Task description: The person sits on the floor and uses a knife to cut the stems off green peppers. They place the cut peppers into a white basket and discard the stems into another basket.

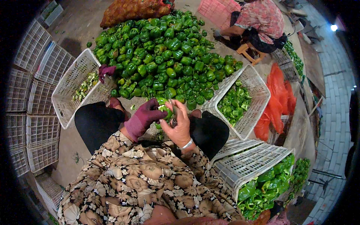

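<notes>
My left hand (pixel 144 116), in a maroon knit glove, grips a green bell pepper (pixel 168 111) above my lap. The pepper looks cut, with pale flesh showing. Close against it is my bare right hand (pixel 180 125), its fingers curled around what looks like a small knife (pixel 173 122), mostly hidden and blurred. A silver bracelet (pixel 186 144) circles the right wrist. Just beyond my hands lies a large heap of green bell peppers (pixel 157 62) on the floor.
Left, a white plastic crate (pixel 63 97) holds trimmings; a maroon glove (pixel 106 72) hangs on its rim. Right, another crate (pixel 257 92) holds cut peppers (pixel 235 105), near red mesh bags (pixel 277 101) and a full crate (pixel 253 163). Stacked crates (pixel 42 130) stand left. A person (pixel 260 19) sits far right.
</notes>
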Tool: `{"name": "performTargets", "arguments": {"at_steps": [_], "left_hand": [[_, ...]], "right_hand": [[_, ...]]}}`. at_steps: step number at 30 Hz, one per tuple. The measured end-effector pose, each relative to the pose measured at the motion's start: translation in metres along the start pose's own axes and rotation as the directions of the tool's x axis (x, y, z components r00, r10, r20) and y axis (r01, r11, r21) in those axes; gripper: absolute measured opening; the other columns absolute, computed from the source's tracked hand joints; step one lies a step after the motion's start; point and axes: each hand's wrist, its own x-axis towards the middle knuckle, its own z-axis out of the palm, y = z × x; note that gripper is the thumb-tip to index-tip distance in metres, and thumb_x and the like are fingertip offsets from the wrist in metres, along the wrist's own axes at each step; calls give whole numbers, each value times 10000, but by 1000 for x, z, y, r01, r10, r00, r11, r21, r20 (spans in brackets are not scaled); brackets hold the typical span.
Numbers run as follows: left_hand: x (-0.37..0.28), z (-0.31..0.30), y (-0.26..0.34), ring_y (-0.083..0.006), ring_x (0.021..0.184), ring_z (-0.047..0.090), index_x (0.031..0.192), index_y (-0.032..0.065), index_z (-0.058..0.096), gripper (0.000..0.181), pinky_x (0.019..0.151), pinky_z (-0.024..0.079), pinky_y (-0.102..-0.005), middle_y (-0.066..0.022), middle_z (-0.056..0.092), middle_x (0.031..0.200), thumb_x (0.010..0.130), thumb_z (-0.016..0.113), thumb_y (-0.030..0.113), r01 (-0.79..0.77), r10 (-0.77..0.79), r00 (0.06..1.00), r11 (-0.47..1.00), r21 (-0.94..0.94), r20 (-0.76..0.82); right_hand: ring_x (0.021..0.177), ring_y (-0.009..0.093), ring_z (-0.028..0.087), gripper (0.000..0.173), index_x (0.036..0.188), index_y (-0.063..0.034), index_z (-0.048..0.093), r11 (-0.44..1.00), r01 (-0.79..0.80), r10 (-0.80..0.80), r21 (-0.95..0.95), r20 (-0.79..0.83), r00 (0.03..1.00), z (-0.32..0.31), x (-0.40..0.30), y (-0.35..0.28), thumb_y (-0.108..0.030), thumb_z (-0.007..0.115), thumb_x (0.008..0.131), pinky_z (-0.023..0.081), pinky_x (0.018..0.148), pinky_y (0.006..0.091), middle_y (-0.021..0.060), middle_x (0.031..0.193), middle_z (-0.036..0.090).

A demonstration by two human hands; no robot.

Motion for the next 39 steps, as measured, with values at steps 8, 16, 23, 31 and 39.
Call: {"name": "performTargets", "arguments": {"at_steps": [8,16,23,31,39], "left_hand": [[2,2,8,-79,774,528,1171,29,564,437,674,444,-246,-8,607,912,774,717,129,314,-267,935,929,-196,234],[-3,15,-20,-84,644,453,885,26,579,331,554,389,-279,-7,504,698,709,797,201,20,-27,990,999,48,139],[-9,9,6,-57,651,482,933,28,566,264,557,398,-240,15,520,729,765,727,153,247,-232,962,964,-102,142],[-6,18,3,-67,737,568,1051,-11,606,376,615,459,-231,-40,616,823,779,736,214,154,-152,981,988,14,-121],[10,14,3,-150,804,655,1155,-62,566,389,679,543,-276,-128,623,1023,863,661,178,102,-159,969,954,-281,-190]], "right_hand": [[537,36,444,496,1323,-70,465,607,-546,451,578,315,835,-19,-1,-10,-214,660,890,391,480,197,-16,883,567],[583,30,514,358,1169,-57,577,564,-651,624,508,254,739,-8,-15,12,-206,703,869,420,437,202,-36,805,574],[524,29,484,307,1140,-41,608,599,-595,612,536,172,772,-1,-8,3,-183,683,878,406,431,194,-41,752,571],[737,51,539,332,1141,22,594,538,-513,692,669,-4,721,20,3,17,-151,675,869,441,618,203,-16,854,594],[558,87,527,377,1205,-18,504,560,-416,684,716,-116,720,34,12,29,-201,622,898,420,445,245,19,807,585]]}}
